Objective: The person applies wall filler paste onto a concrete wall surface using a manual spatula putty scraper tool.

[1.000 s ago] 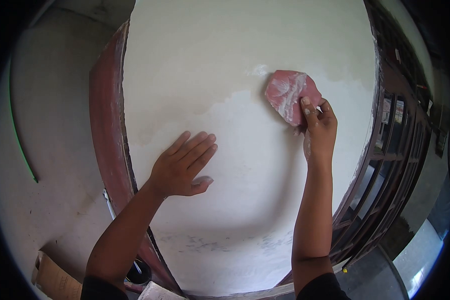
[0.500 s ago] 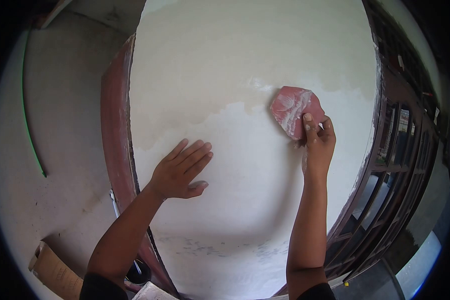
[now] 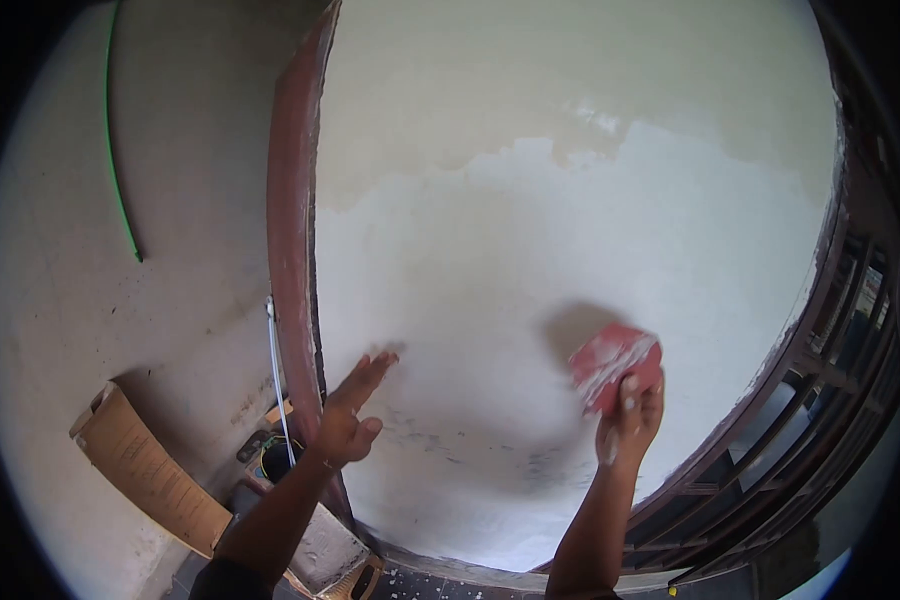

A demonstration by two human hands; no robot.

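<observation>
My right hand (image 3: 634,425) grips a flat red spreader (image 3: 615,365), thumb across its lower part. White paste is smeared over the spreader's face, and some of it sticks to my thumb and wrist. The spreader casts a shadow on the wall (image 3: 490,290) just up and left of it. Lower left, my left hand (image 3: 348,428) has its fingers stretched out with nothing in them, fingertips close to the wall. The wall is greenish grey above a ragged line and whiter below, with small dark marks near the bottom.
A maroon wooden frame (image 3: 295,190) borders the wall at left; dark framed glass panes (image 3: 770,430) border it at right. A cardboard piece (image 3: 150,465), a green strip (image 3: 117,170) and a whitish box-like container (image 3: 328,550) are on the left side.
My right hand has brought the spreader down lower on the wall. My left hand has also dropped and turned more edge-on. The view has tilted downward, showing more floor.
</observation>
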